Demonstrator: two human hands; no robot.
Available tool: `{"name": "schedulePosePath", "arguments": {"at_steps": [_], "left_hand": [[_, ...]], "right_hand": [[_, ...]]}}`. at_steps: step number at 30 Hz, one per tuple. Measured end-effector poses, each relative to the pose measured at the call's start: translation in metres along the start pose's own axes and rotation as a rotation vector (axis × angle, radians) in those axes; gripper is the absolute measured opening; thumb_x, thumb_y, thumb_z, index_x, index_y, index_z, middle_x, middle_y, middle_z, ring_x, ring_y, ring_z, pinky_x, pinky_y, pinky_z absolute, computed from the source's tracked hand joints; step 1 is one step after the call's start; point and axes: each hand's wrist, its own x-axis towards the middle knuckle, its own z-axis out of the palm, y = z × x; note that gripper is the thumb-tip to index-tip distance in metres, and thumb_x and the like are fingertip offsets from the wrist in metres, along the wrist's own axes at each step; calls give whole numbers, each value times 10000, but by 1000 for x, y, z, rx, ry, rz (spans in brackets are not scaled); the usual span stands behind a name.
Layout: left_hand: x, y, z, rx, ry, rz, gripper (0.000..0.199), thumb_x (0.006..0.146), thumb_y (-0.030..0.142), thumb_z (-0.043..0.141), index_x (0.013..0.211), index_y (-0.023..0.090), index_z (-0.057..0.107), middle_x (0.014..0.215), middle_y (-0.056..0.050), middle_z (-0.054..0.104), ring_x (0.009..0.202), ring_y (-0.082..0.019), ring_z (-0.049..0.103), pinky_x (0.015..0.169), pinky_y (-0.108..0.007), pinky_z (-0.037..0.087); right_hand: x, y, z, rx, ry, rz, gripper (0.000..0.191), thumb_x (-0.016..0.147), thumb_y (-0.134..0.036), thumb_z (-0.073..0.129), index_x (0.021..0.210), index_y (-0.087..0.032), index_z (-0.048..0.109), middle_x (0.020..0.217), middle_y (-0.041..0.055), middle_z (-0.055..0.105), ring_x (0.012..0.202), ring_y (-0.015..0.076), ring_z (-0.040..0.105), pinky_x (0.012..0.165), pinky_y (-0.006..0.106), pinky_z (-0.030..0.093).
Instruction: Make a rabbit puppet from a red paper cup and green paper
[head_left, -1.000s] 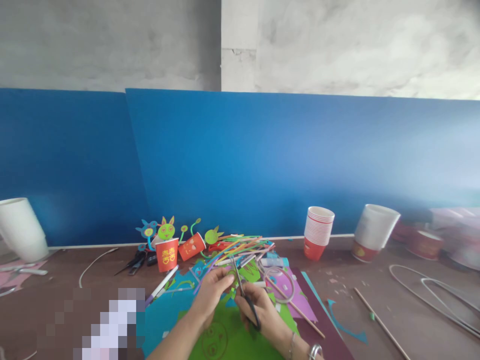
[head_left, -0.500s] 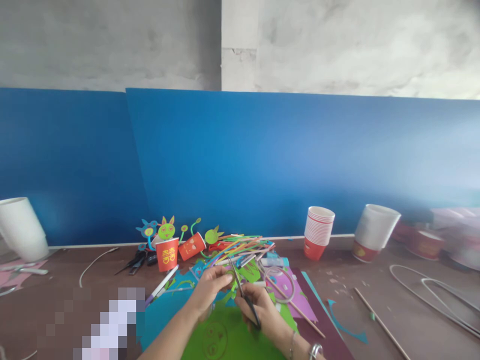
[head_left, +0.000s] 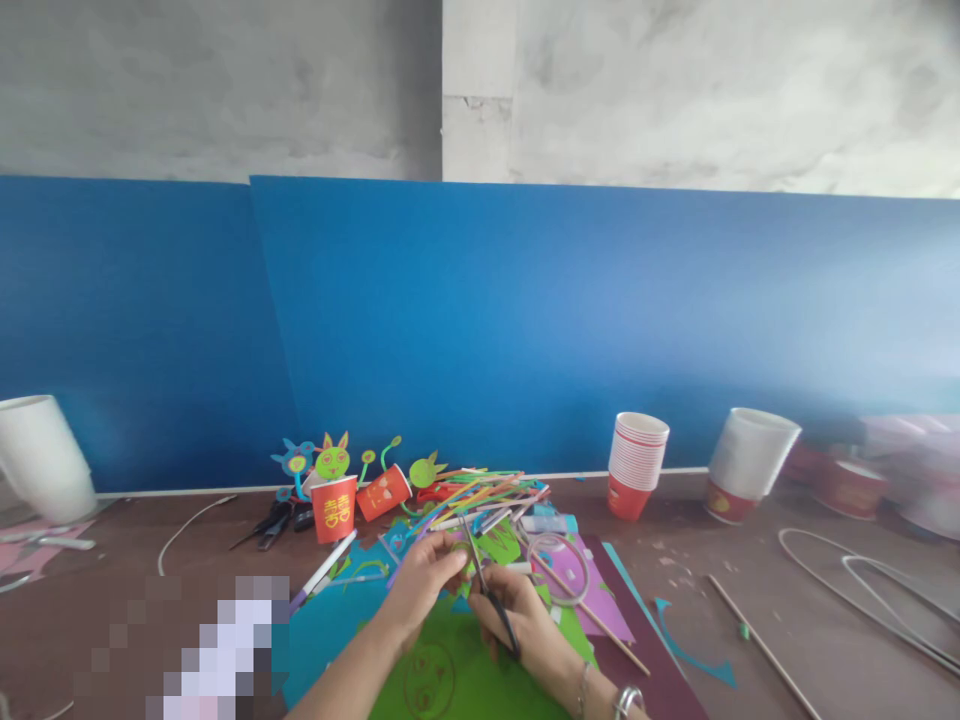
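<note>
My right hand grips a pair of scissors with dark handles, its blades pointing up and away from me. Beside the blades, my left hand pinches a small piece of green paper, mostly hidden by the fingers. Both hands are held above a green sheet with a round face drawn on it in brown. Under that sheet lies blue paper, and a purple sheet is off to the right. A bracelet and a silver bangle circle my right wrist.
Behind my hands lies a heap of coloured straws. Red cups with paper animal figures stand at the back left, near dark scissors. Stacked paper cups and another stack stand right, by thin sticks.
My left hand has shifted slightly right, and the scissor tips have moved a little with it. The green bit between the hands shows less. Everything else lies as before.
</note>
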Motion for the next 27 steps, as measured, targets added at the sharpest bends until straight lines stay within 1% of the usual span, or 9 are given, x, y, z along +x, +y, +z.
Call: {"name": "schedulePosePath", "arguments": {"at_steps": [5,9,14,21,27], "left_hand": [[-2,4,0,-2,-14,-5,244,621,358,701,654,156,568,557,12,584,521,-112,501,539,-238,343],[-3,8,-1,0,-26,-5,243,619,357,708,637,157,570,556,13,582,521,-110,497,531,-234,340],[-2,8,-3,3,-29,-13,236,624,349,707,643,158,570,551,18,578,518,-106,489,527,-228,346],[0,1,-4,1,-9,-25,233,621,343,705,697,155,590,568,26,560,514,-100,481,529,-223,348],[-1,4,-4,13,-25,-25,207,626,326,701,675,151,602,565,23,550,514,-97,463,526,-224,333]], "right_hand": [[0,-5,-1,-32,8,18,351,695,-496,646,704,-177,501,440,-86,443,344,61,387,323,171,313],[-1,-10,0,-28,3,33,327,686,-465,661,692,-178,503,412,-95,426,315,51,367,300,162,272],[-1,-13,1,-18,4,25,310,678,-441,667,687,-178,504,416,-98,427,313,48,363,298,158,281],[1,-4,0,-11,-13,1,287,691,-422,650,702,-171,512,440,-76,484,347,65,409,335,173,332],[0,-5,0,-15,-1,6,281,702,-424,638,707,-178,502,446,-83,463,344,57,385,323,167,323]]}}
